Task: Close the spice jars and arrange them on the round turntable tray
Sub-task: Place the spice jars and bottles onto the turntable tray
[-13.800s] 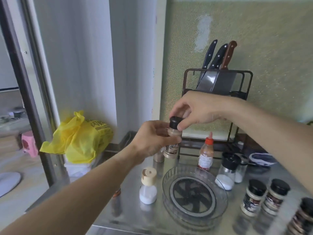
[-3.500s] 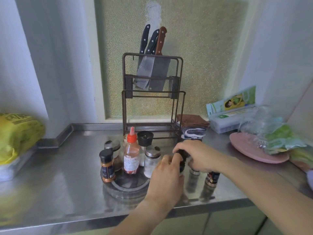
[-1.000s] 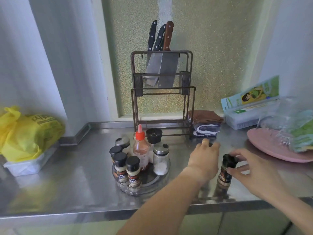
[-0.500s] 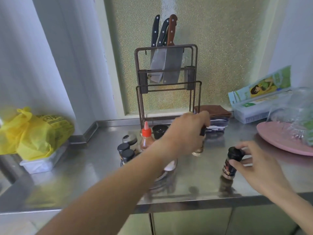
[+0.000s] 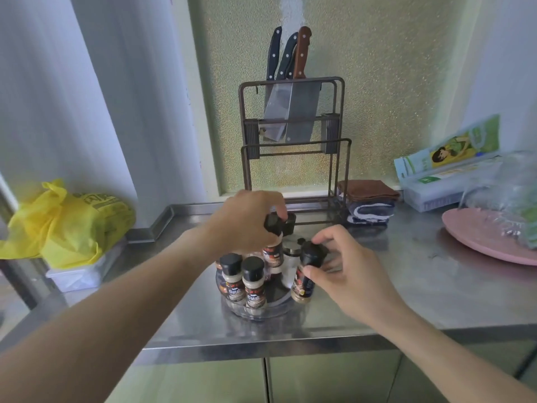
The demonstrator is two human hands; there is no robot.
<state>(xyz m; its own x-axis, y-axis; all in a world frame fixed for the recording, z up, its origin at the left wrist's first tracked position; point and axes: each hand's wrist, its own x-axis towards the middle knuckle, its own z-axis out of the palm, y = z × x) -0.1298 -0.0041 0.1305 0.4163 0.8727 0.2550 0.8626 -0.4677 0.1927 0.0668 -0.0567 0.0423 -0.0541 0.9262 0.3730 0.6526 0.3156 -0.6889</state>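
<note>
Steel tabletop (image 5: 406, 289) fills the scene, a knife rack (image 5: 293, 146) standing at the back wall and a yellow bag (image 5: 66, 222) off to the left. Near the front edge sits the round turntable tray (image 5: 255, 314), and two black-capped spice jars (image 5: 242, 277) stand upright side by side on its front. Above the tray's middle, the left hand (image 5: 247, 222) is closed around the black cap of a third jar (image 5: 273, 248), lifted clear of the others (its base hangs over the tray). At the tray's right rim, the right hand (image 5: 345, 269) pinches a fourth jar (image 5: 306, 274), thumb on the label, fingers on the cap, jar tilted slightly; whether its base touches the tray I cannot tell.
</note>
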